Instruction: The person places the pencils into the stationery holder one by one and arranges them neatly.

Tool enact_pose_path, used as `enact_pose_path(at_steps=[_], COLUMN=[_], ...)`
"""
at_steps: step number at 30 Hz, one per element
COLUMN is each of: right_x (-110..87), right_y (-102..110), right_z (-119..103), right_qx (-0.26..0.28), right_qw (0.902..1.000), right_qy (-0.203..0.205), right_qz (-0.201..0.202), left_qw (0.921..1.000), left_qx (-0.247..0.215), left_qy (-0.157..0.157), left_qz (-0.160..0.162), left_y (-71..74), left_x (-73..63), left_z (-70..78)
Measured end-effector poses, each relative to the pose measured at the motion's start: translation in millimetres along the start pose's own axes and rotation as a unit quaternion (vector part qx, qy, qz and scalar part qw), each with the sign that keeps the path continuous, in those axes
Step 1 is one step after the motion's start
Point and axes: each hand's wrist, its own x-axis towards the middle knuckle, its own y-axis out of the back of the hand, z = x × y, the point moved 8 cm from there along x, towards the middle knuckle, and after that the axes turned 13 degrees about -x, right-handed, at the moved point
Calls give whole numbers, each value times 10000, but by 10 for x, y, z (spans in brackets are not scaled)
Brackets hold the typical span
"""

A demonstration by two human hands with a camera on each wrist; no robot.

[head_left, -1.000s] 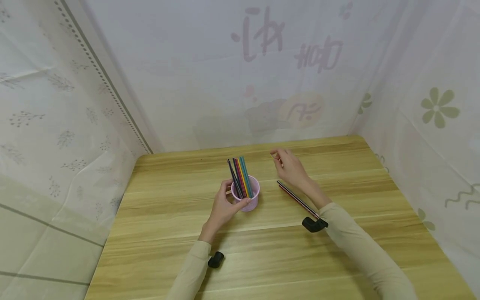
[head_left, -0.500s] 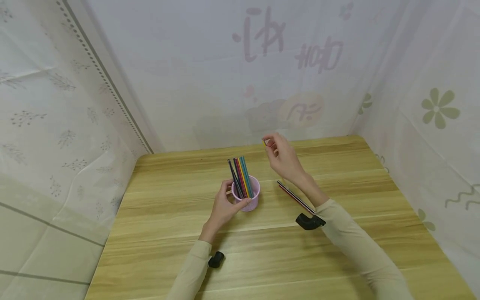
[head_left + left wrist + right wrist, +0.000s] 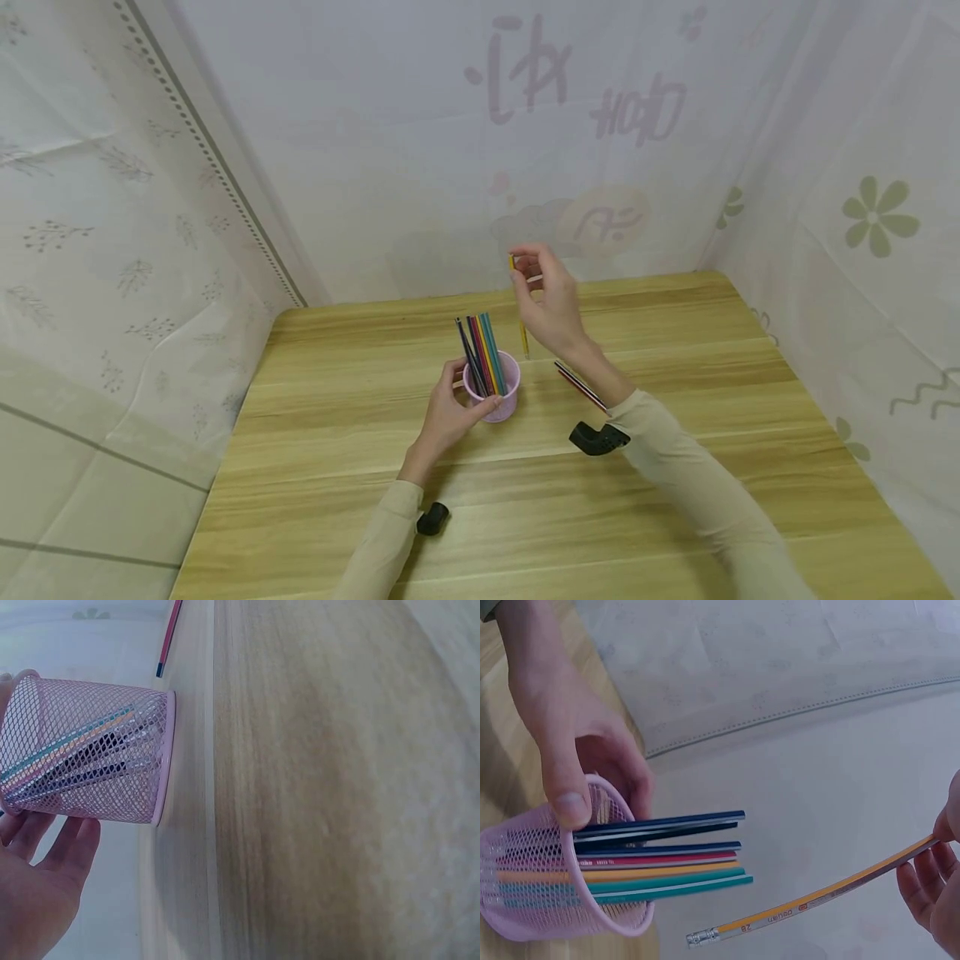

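A pink mesh pencil cup (image 3: 90,750) stands upright on the table, holding several pencils (image 3: 667,862) in dark blue, red, yellow and teal. My left hand (image 3: 447,414) grips the cup around its rim, thumb at the near side and fingers behind. Up and to the right of it, my right hand (image 3: 551,304) pinches a yellow pencil (image 3: 817,896) near one end. That pencil hangs down with its metal eraser end lowest, beside the cup's mouth and apart from it.
A few loose pencils (image 3: 579,385), dark and red, lie on the wooden table (image 3: 315,450) right of the cup, partly behind the right sleeve. A patterned white curtain (image 3: 420,167) encloses the table's back and sides.
My right hand has risen and moved left toward the cup, bringing the yellow pencil up off the table area into a near-upright hang. The left hand and cup have stayed put.
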Motion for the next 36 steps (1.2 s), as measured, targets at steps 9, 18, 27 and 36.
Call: enact_pose_path(at_steps=[9, 18, 27, 36], right_x=[-59, -177, -356, -530], right_y=[-240, -445, -631, -696], right_z=[73, 332, 518, 666], right_qx=[210, 360, 118, 118], right_qw=[9997, 9968, 9963, 9909], right_qy=[-99, -714, -799, -1186], right_qz=[46, -8, -287, -621], left_qw=[10000, 10000, 9999, 10000], left_qx=[79, -29, -119, -64], left_qy=[-29, -92, 3, 55], left_qz=[-48, 1, 53, 15], left_y=[2, 1, -3, 8], left_x=[1, -1, -2, -7], left_z=[9, 18, -11, -9])
